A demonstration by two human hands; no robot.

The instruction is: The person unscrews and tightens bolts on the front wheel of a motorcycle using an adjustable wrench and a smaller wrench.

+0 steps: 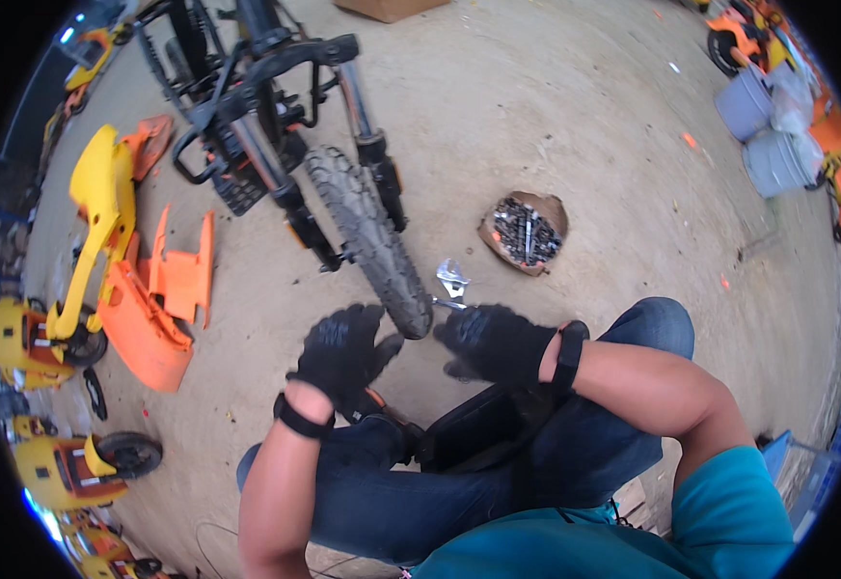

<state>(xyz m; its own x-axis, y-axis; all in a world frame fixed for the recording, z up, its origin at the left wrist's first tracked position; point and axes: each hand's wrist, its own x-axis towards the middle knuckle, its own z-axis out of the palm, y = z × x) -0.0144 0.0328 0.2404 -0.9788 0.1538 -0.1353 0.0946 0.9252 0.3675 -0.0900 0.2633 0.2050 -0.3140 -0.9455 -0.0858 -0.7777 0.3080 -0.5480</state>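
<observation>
A motorbike's front tyre (372, 236) with worn black tread stands in front of me, held in a black fork (290, 183). My left hand (339, 349), in a black glove, is just left of the tyre's near end, thumb spread from the fingers. On the other side, my right hand (493, 343), also gloved, points toward the tyre with its thumb apart from the fingers. Neither hand shows anything in its grasp. A small silver tool (449, 304) lies just beyond my right fingertips, beside a crumpled silvery packet (452, 276).
A torn cardboard box (556, 210) of bolts and small metal parts sits right of the wheel. Orange panels (146, 328) and a yellow panel (102, 183) lie at left, near yellow scooters (30, 338). Buckets (775, 162) stand far right. Another cardboard box (392, 8) is at the top.
</observation>
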